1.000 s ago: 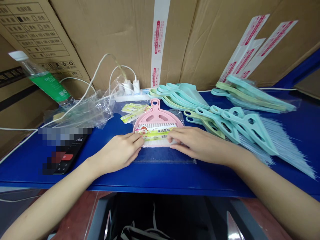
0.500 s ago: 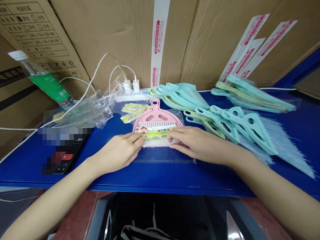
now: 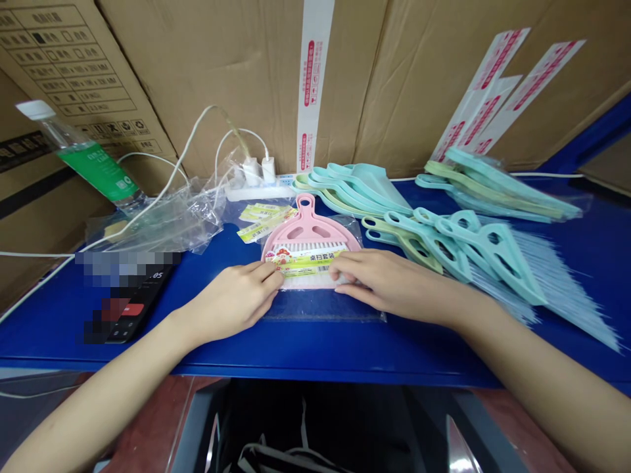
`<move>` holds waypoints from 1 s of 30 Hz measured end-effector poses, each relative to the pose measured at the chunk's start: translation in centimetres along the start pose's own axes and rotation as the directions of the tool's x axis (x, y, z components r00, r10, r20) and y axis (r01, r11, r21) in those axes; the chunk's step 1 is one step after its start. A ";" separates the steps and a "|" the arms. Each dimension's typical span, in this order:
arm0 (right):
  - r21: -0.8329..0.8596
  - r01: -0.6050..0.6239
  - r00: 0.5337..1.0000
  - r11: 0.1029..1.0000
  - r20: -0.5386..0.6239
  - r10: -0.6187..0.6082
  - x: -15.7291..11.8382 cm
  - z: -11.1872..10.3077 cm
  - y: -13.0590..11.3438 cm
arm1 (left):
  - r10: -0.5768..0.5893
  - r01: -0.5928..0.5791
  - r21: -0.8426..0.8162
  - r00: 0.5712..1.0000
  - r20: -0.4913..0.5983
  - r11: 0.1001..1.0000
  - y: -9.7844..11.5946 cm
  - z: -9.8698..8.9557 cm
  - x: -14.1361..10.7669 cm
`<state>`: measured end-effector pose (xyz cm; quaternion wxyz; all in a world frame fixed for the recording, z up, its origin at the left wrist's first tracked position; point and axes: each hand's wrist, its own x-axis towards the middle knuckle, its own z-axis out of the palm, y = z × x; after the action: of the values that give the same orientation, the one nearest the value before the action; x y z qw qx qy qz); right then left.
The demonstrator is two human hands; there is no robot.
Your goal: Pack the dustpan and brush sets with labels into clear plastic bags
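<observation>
A pink dustpan with a white-bristled brush lies flat, handle pointing away, inside a clear plastic bag. A yellow-green printed label card lies across the bristles. On the left edge of the dustpan and bag, my left hand is closed with curled fingers. My right hand grips the opposite edge, thumb below and fingers bent over the card's right end. The fingertips of both hands are partly hidden. Spare label cards lie just behind the dustpan, to the left.
Turquoise and green dustpans are stacked behind, with loose brushes at right and bagged sets farther back. At left are a phone, empty plastic bags, a bottle and a power strip with white cables.
</observation>
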<state>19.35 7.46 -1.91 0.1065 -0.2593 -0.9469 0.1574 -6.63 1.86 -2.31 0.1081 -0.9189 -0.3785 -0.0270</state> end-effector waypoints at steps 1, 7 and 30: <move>0.002 -0.002 1.000 1.000 0.001 0.002 0.0 0.0 0.0 | -0.001 0.001 0.000 1.000 0.003 1.000 0.0 0.0 0.0; -0.008 -0.002 1.000 1.000 -0.002 0.002 0.1 0.1 0.0 | 0.012 -0.011 0.010 1.000 -0.018 1.000 0.0 -0.1 0.0; 0.025 0.059 0.996 0.998 -0.071 -0.057 0.0 0.3 0.5 | -0.011 0.011 0.000 1.000 0.027 1.000 0.0 0.0 -0.1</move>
<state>19.47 7.84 -2.42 0.1480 -0.2355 -0.9475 0.1579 -6.69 1.79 -2.32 0.1027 -0.9171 -0.3848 -0.0150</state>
